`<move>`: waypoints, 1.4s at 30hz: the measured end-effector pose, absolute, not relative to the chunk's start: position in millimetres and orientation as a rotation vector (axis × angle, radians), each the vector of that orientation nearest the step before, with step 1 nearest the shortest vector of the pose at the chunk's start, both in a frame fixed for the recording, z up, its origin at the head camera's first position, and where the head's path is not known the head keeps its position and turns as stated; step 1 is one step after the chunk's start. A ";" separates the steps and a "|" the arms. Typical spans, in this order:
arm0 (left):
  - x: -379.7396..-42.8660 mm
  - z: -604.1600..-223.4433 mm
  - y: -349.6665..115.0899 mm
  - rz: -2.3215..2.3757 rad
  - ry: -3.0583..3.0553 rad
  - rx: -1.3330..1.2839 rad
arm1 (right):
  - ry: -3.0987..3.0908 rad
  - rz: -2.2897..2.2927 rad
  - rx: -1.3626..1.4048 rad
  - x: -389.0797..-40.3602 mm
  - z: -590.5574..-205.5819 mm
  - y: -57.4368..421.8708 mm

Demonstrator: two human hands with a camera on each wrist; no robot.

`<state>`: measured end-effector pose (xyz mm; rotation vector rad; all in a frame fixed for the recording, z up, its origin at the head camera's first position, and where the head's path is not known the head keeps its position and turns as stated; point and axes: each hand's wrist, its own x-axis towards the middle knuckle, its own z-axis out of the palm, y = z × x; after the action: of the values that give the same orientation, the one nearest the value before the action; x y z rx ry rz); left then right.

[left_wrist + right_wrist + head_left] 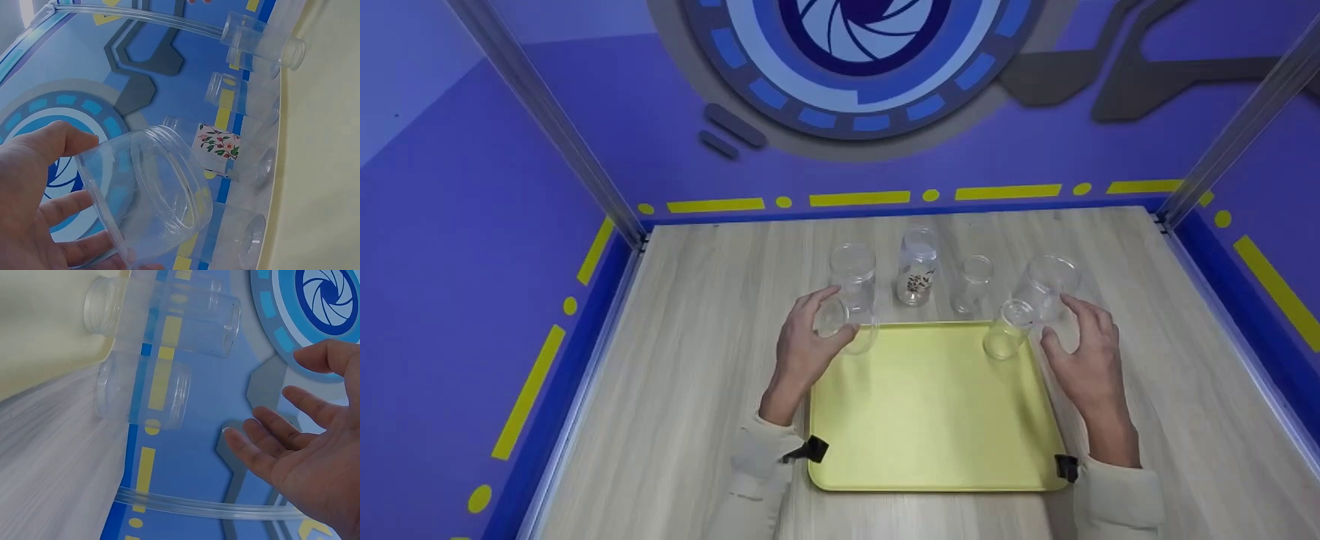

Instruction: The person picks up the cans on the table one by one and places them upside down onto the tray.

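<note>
My left hand grips a clear, wide-mouthed plastic jar by its base end, thumb on one side and fingers on the other. The jar is tilted with its threaded mouth down, above the tray's back left corner. My right hand is held in the air right of the tray, fingers spread and nothing in them. Nearest to it, a narrower clear jar stands mouth down on the yellow tray at its back right corner. Just behind that is a wide clear jar on the table.
Behind the tray stand another clear jar, a clear bottle with a floral print and a small clear jar. The wooden table is enclosed by purple-blue panels at the back and sides.
</note>
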<state>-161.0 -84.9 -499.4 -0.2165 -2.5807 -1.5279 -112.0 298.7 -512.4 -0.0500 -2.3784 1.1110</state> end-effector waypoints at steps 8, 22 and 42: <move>-161.8 -499.0 -85.2 -1.423 -2.619 -0.242 | -2.490 1.126 -0.127 -115.4 -515.7 308.8; -165.1 -504.1 -90.8 -1.275 -2.675 -0.308 | -2.668 1.082 -0.154 -125.1 -534.1 321.0; -170.9 -513.8 -88.5 -1.114 -2.753 -0.375 | -2.755 0.973 -0.084 -139.3 -556.3 332.3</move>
<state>-170.9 -88.5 -513.8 -0.3751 -2.7526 -1.1135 -139.3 332.3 -556.3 -0.0835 -2.7549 0.9726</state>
